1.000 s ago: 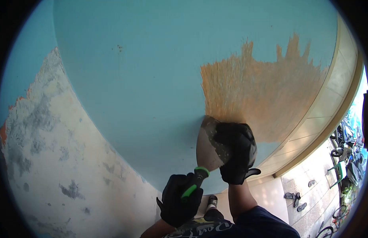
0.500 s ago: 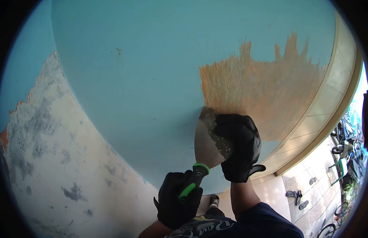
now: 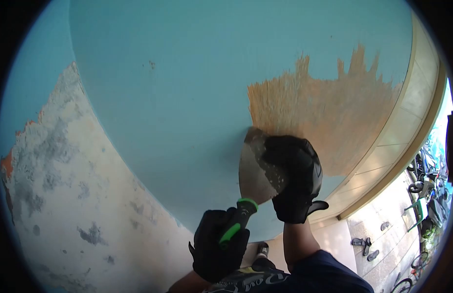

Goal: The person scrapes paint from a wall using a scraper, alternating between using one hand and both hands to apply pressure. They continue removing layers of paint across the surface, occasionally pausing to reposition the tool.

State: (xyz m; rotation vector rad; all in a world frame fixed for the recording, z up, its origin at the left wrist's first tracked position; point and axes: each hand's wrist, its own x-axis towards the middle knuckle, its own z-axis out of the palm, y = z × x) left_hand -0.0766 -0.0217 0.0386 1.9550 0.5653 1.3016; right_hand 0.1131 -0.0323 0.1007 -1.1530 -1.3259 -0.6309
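A wide paint scraper (image 3: 256,171) leans with its blade against the wall, its tip at the lower left edge of the bare brown patch (image 3: 329,107). My left hand (image 3: 219,244), in a black glove, is wrapped around the scraper's black and green handle. Also gloved in black, my right hand (image 3: 297,176) is closed at the right side of the blade, with its fingertips over the metal. Dark residue and pale specks mark the blade near those fingers. Blue-green paint (image 3: 177,112) covers the wall around the patch.
To the left, a side wall (image 3: 114,210) has whitish, grey-stained plaster. A tiled beige border (image 3: 383,151) runs down the right. Beyond it are sandals (image 3: 366,245) on paving, a green stool (image 3: 418,215) and parked motorbikes (image 3: 422,187). My shoe (image 3: 263,250) shows below.
The scraper and both hands have shifted very slightly upward in view. The camera view has moved a little; the grip of both hands looks the same.
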